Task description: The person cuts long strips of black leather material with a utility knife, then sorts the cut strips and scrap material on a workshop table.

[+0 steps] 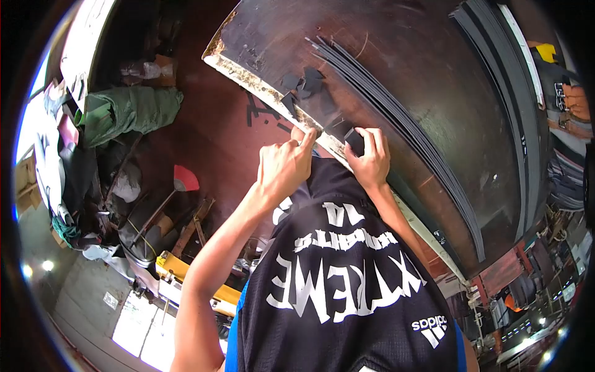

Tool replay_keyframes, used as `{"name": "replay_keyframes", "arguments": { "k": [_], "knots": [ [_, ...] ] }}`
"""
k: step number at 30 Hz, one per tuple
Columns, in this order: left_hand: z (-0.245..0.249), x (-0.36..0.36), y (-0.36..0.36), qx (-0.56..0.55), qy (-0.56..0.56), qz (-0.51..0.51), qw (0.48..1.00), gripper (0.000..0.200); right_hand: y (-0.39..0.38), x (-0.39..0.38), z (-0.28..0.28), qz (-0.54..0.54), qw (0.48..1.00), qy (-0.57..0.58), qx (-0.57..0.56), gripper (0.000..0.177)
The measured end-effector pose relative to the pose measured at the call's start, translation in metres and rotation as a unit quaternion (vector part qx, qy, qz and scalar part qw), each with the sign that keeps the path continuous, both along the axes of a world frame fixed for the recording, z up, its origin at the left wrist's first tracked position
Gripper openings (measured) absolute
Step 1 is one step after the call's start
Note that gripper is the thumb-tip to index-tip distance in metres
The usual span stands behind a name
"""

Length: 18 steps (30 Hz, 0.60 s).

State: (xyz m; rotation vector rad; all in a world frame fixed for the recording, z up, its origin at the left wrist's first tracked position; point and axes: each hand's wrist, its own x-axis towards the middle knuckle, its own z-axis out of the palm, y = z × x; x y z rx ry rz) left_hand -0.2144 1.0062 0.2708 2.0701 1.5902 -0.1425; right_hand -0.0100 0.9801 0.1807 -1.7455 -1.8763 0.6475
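My left hand [282, 162] is at the worn, pale edge of the table [273, 92], with the index finger reaching over the edge and the other fingers curled in. Anything inside its grip is hidden. My right hand [372, 156], just to the right, closes thumb and fingers around a small black rectangular piece [354, 142] above the table edge. A flat dark piece [338, 127] lies between the two hands. Further along the edge sits a loose pile of small black cut pieces [307, 84].
A bundle of long thin black strips [396, 102] curves across the brown tabletop [427, 68]. Wider dark strips [505, 93] lie along its far right. Black scraps [260, 110] are on the reddish floor [211, 118], near a red-headed dustpan [186, 178] and green-wrapped bundle [130, 111].
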Motion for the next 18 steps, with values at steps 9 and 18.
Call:
{"name": "replay_keyframes", "arguments": {
  "k": [9,18],
  "knots": [
    [0.009,0.043,-0.015,-0.04,0.027,-0.011,0.999,0.047,-0.004,0.005,-0.004,0.015,1.0,0.021,0.012,0.041],
    [0.021,0.057,-0.001,-0.077,0.085,-0.06,0.992,0.049,-0.005,0.008,0.001,0.031,0.999,0.032,-0.026,0.049]
  ]
}}
